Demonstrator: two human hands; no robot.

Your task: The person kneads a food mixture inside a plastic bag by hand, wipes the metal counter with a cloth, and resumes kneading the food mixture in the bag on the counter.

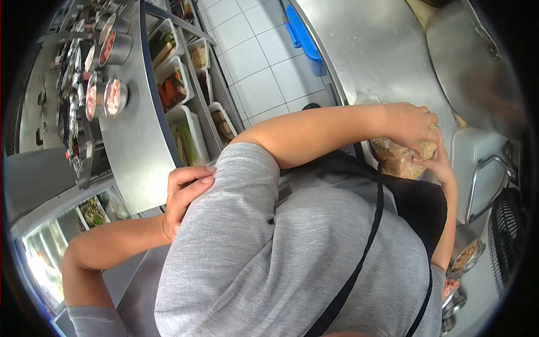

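Note:
My left hand (412,126) reaches across my body to the right, its fingers curled over the top of a clear plastic bag (400,159). Brownish-yellow food, whose kind I cannot make out, fills the bag. From the other side my right hand (438,163) grips the same bag, fingers and thumb pressed into its edge. Both hands are close together above the edge of the steel counter (382,62). Part of the bag is hidden behind my left forearm and black apron (418,205).
A co-worker's hand (188,194) rests on my left sleeve. To the left, a steel worktop (132,135) carries metal containers (115,95) of meat. Vegetable baskets (174,84) stand below. A large metal pot (477,62) and a white sink (471,149) are at right. A blue bin (303,39) stands on the tiled floor.

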